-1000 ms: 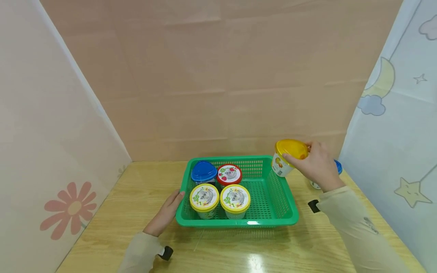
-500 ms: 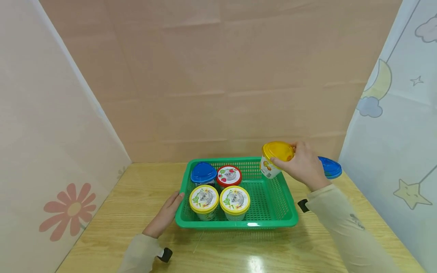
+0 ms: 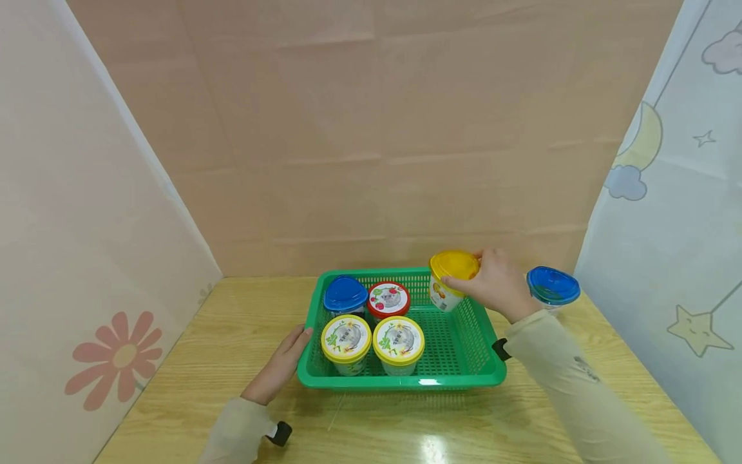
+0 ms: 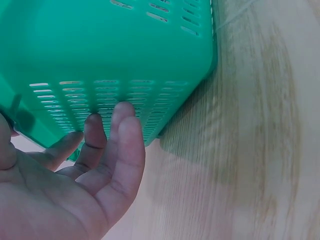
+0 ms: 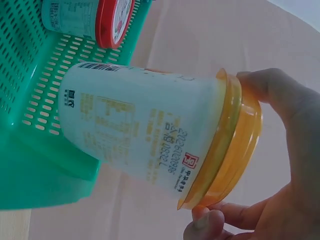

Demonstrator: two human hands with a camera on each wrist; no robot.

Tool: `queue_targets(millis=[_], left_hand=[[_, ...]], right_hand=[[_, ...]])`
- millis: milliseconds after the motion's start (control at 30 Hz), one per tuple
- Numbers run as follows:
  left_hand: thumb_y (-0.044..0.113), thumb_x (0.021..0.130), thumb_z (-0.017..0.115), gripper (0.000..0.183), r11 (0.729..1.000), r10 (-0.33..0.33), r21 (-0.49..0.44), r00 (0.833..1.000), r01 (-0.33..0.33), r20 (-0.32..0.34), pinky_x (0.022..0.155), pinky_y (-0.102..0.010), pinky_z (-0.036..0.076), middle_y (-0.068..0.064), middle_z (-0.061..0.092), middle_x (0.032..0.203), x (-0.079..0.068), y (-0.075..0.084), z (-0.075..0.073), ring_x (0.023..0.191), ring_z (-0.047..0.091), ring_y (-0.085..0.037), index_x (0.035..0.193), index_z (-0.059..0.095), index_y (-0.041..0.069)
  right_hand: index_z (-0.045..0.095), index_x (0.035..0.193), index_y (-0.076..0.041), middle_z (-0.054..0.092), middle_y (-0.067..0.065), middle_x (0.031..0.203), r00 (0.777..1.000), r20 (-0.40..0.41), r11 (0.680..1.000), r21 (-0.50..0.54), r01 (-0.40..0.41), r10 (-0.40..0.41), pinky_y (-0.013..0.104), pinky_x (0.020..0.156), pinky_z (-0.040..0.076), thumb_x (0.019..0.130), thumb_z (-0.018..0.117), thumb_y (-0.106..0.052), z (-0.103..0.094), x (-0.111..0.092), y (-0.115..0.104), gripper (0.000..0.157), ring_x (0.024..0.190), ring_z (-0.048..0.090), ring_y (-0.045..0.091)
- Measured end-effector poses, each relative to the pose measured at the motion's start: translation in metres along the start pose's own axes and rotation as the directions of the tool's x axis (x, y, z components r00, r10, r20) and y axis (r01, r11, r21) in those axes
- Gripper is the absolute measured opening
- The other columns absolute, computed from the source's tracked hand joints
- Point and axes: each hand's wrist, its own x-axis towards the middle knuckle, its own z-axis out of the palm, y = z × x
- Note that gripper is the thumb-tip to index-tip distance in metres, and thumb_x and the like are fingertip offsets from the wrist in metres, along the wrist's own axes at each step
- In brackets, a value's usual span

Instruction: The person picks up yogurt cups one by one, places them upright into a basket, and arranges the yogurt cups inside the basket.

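My right hand (image 3: 500,283) pinches a white cup by its yellow lid (image 3: 454,264), fingers and thumb on opposite sides. The white cup (image 5: 140,120) hangs slightly tilted over the back right of a green basket (image 3: 406,381). My left hand (image 3: 284,362) holds the basket's left rim, thumb at the rim and fingers (image 4: 131,145) against the slotted outer wall. Inside the basket stand a blue-lidded cup (image 3: 346,293), a red-lidded cup (image 3: 389,298) and, in front, a yellow-rimmed cup (image 3: 346,338) beside another yellow-rimmed cup (image 3: 399,341).
Another blue-lidded cup (image 3: 553,285) stands on the wooden table (image 3: 203,367), right of the basket and partly behind my right arm. A tan backdrop (image 3: 371,142) rises behind, with a printed panel (image 3: 690,225) at the right and a flowered one (image 3: 116,258) at the left.
My right hand has carried the yellow-lidded cup left and a little down, from the basket's right rim to over its inside. The blue-lidded cup on the table has come into fuller view.
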Motion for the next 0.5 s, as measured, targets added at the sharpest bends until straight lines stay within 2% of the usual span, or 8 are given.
queue_targets(millis=[267, 500], left_hand=[[0.047, 0.108, 0.036, 0.057, 1.0, 0.004, 0.002, 1.0, -0.004, 0.01, 0.1, -0.04, 0.044, -0.012, 0.056, 0.133, 0.001, -0.003, -0.001, 0.117, 0.056, -0.021, 0.148, 0.042, 0.007], [0.046, 0.108, 0.037, 0.055, 1.0, 0.006, -0.007, 1.0, -0.006, -0.004, 0.1, -0.041, 0.044, -0.01, 0.056, 0.133, 0.001, -0.002, 0.0, 0.117, 0.056, -0.021, 0.148, 0.043, 0.008]], right_hand=[[0.057, 0.115, 0.005, 0.06, 0.017, 0.1, 0.999, 0.042, 1.0, -0.019, 0.011, -0.01, 0.03, 0.056, 0.047, 0.081, 0.071, -0.063, 0.013, 0.01, -0.003, 0.077, 0.075, 0.057, 0.026], [0.056, 0.117, 0.003, 0.058, 0.016, 0.102, 0.996, 0.093, 0.997, -0.083, -0.001, 0.009, 0.034, 0.062, 0.046, 0.078, 0.071, -0.063, 0.029, 0.021, -0.002, 0.077, 0.082, 0.054, 0.028]])
